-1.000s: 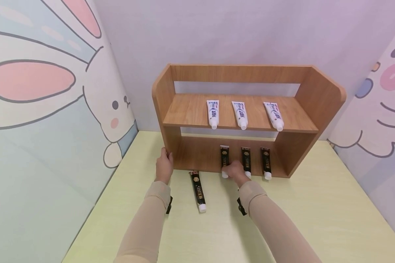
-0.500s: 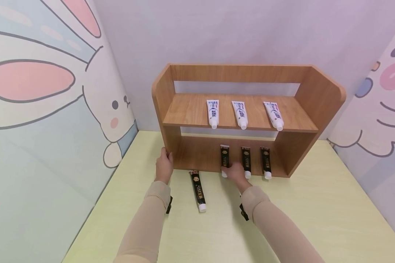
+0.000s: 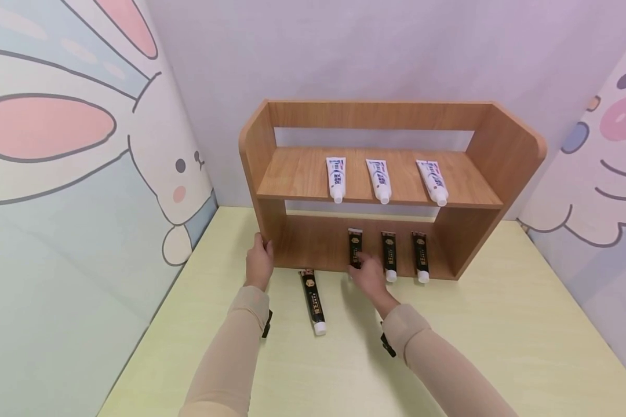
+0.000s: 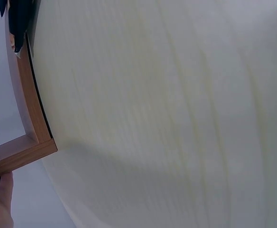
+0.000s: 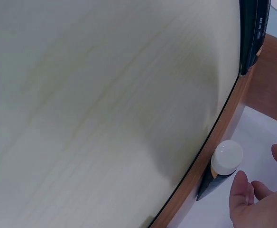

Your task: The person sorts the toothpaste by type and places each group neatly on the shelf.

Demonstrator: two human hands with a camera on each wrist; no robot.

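In the head view my left hand [image 3: 259, 267] grips the front of the left side panel of a wooden shelf [image 3: 313, 246]; the left wrist view shows part of that hand [image 4: 0, 204] against the panel. My right hand [image 3: 370, 279] is at the front of the leftmost black toothpaste tube [image 3: 355, 242] on the lower board, covering its cap in the head view. Thumb and fingers stand apart in the right wrist view, close to a white-capped tube [image 5: 226, 159]. Two more black toothpaste tubes lie to the right, one in the middle [image 3: 389, 252] and one farther right [image 3: 420, 252].
Another black toothpaste tube [image 3: 313, 298] lies on the pale yellow table [image 3: 313, 376], its upper end at the shelf's front edge. Three white toothpaste tubes, one of them at the left [image 3: 336, 178], lie on the upper board. Cartoon-printed walls [image 3: 83, 260] flank the table.
My right hand has loosened from the leftmost black tube and shifted slightly, with the fingers spreading. The left hand stays at the side panel. The tubes look unmoved.
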